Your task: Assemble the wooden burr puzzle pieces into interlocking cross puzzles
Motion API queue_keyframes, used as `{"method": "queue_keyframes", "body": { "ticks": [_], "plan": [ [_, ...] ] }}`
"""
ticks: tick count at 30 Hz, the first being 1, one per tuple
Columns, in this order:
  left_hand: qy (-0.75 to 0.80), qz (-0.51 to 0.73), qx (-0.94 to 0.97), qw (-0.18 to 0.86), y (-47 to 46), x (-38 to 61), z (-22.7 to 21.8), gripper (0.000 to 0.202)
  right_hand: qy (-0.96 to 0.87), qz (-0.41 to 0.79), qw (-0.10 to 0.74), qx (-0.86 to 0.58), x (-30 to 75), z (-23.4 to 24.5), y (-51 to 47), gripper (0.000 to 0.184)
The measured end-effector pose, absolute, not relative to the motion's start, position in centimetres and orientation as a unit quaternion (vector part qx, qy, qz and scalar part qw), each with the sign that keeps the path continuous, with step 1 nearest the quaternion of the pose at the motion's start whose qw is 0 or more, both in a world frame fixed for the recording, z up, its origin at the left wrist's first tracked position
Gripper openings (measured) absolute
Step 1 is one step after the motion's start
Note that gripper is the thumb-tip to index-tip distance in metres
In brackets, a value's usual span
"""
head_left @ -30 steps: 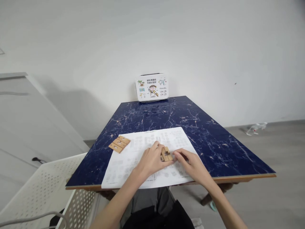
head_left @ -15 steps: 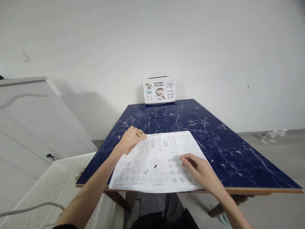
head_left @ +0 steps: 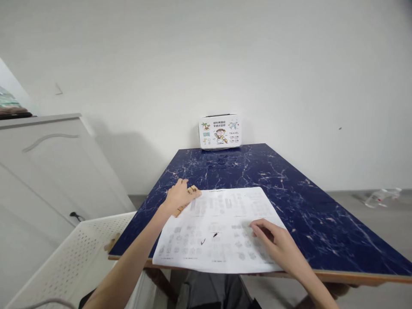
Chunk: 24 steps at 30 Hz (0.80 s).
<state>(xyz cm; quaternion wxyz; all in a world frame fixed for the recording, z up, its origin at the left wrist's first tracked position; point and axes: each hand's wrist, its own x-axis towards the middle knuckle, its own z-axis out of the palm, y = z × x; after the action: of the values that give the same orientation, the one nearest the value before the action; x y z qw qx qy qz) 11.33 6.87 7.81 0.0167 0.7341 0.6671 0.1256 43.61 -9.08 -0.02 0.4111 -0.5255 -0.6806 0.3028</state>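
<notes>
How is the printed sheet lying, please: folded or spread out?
Spread out flat: the sheet shows its whole printed face on the blue table, the right hand resting on it.

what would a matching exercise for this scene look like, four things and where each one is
Things:
1. left hand
2. right hand
3. box
4. bottle

Places:
a. lying on the floor
b. on the blocks
c. resting on the sheet
d. far end of the table

Pairs: 1-b, 2-c, 3-d, 4-a
</notes>
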Motion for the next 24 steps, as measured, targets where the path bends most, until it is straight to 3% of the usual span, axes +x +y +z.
{"method": "queue_keyframes", "body": {
  "ticks": [7, 14, 24],
  "plan": [
    [0.683, 0.248, 0.686, -0.027, 1.2, 5.8, 7.0, 0.047, -0.68, 0.303, 0.406, -0.53, 43.6, -0.3, -9.1, 0.038],
    [0.662, 0.264, 0.701, 0.015, -2.5, 2.3, 3.1, 0.044, -0.684, 0.291, 0.398, -0.537, 43.7, -0.7, -9.0, 0.037],
    [0.641, 0.294, 0.705, 0.074, -3.3, 2.2, 2.9, 0.045, -0.682, 0.278, 0.388, -0.554, 43.8, -0.7, -9.2, 0.037]
  ]
}}
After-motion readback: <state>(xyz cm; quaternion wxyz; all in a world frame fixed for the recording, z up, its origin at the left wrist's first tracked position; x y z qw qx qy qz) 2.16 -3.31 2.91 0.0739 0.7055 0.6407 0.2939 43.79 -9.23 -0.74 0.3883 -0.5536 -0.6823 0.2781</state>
